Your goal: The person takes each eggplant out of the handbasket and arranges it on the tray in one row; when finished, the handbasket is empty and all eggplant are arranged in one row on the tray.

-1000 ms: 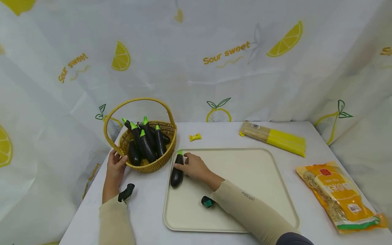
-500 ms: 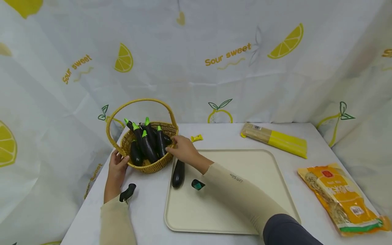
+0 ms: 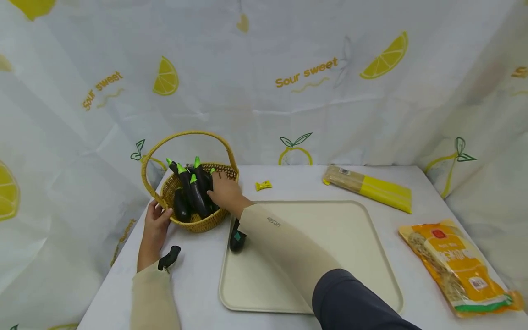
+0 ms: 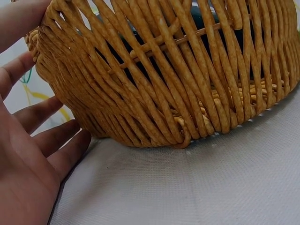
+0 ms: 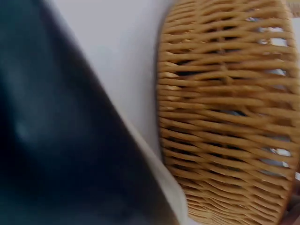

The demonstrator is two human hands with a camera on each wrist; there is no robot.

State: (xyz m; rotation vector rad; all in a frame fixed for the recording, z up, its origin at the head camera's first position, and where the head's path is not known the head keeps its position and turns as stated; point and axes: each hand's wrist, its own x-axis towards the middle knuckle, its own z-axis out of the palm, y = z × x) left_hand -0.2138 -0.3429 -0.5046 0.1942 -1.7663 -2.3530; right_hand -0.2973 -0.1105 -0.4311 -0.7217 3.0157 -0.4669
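A wicker basket (image 3: 208, 224) with a tall handle stands at the left of the table, holding several dark eggplants (image 3: 198, 197) with green stem ends. My left hand (image 3: 156, 224) holds its left rim; in the left wrist view the thumb lies over the rim and the fingers lie along the outer wall. Inside the basket, my right hand (image 3: 226, 190) grips the rightmost eggplant (image 3: 212, 171), which it mostly covers. Another eggplant (image 3: 236, 244) lies on the tray's left side, partly behind the right wrist camera. The right wrist view shows no right-hand fingers.
A beige tray (image 3: 313, 256) lies right of the basket, under my right forearm. Behind it is a small yellow-wrapped candy (image 3: 263, 185). A yellow-ended packet (image 3: 367, 188) lies at the back right, an orange food bag (image 3: 459, 268) at the right edge. A printed curtain (image 3: 264, 91) hangs behind.
My right hand let go of the eggplant on the tray, moved left and up over the basket, and now grips another eggplant inside. My left hand has stayed at the rim.
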